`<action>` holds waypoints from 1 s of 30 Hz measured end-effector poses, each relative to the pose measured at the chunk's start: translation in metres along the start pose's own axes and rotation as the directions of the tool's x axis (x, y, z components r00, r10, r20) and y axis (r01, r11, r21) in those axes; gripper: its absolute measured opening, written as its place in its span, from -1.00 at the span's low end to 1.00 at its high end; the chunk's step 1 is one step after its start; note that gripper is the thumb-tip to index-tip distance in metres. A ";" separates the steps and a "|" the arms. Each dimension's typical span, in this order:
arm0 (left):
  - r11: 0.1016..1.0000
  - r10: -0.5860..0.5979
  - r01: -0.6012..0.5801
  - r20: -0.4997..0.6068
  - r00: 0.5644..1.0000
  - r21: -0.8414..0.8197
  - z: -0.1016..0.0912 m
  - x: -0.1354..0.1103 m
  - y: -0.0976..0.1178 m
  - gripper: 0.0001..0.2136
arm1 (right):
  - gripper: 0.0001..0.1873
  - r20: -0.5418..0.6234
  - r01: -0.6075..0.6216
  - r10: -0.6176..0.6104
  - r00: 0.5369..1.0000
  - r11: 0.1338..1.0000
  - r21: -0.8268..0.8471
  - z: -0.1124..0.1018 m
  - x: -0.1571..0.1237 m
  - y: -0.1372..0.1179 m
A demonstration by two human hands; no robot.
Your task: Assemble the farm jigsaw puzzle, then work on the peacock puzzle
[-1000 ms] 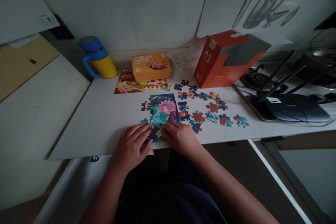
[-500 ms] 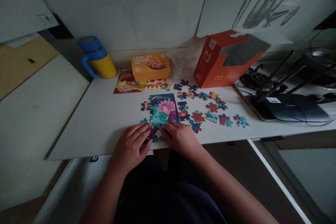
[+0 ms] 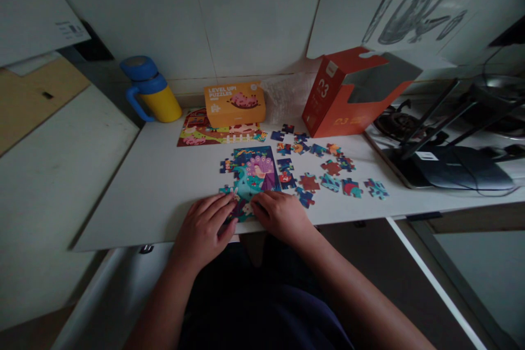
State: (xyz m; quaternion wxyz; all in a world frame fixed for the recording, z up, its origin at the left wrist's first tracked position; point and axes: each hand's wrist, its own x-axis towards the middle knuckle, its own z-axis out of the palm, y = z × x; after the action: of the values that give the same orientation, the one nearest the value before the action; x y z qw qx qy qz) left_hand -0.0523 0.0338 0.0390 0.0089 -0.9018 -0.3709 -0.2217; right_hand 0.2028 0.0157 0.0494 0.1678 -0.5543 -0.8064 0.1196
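The puzzle (image 3: pixel 251 178) sits by the front edge of the table (image 3: pixel 135 191), left hand (image 3: pixel 207 224) over its lower left, right hand (image 3: pixel 284 216) curled at its lower right; whether either pinches a piece, I can't tell. Light, even pressure keeps joins flat.

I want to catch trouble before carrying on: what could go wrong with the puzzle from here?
- The puzzle reaches close to the front edge of the white table, so a pull toward the body might tip part of it over.
- A loose blue piece lies just beside the right hand; a sideways move could knock it off.
- The right hand and left hand cover the puzzle's near end, so a poor fit there might go unseen.
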 end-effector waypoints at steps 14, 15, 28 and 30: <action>1.000 -0.007 0.007 -0.006 1.000 -0.010 -0.002 0.002 0.002 -0.62 | -0.71 0.014 -0.004 0.004 1.000 1.000 -0.015 -0.002 0.001 -0.001; 1.000 -0.006 0.006 -0.004 1.000 -0.010 -0.002 0.002 0.002 -0.62 | -0.71 0.014 -0.006 0.006 1.000 1.000 -0.014 -0.002 0.001 -0.001; 1.000 -0.002 0.002 -0.004 1.000 -0.012 -0.001 0.001 0.002 -0.59 | -0.73 0.014 0.009 -0.009 1.000 1.000 -0.007 -0.002 0.001 -0.001; 1.000 -0.006 0.006 -0.004 1.000 -0.015 -0.001 0.001 0.002 -0.59 | -0.73 0.010 0.007 -0.007 1.000 1.000 -0.009 -0.001 0.001 -0.001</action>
State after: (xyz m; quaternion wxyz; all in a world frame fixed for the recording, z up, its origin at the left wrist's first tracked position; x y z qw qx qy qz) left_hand -0.0507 0.0333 0.0409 0.0024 -0.9004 -0.3717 -0.2262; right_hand 0.2021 0.0157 0.0509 0.1619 -0.5515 -0.8097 0.1181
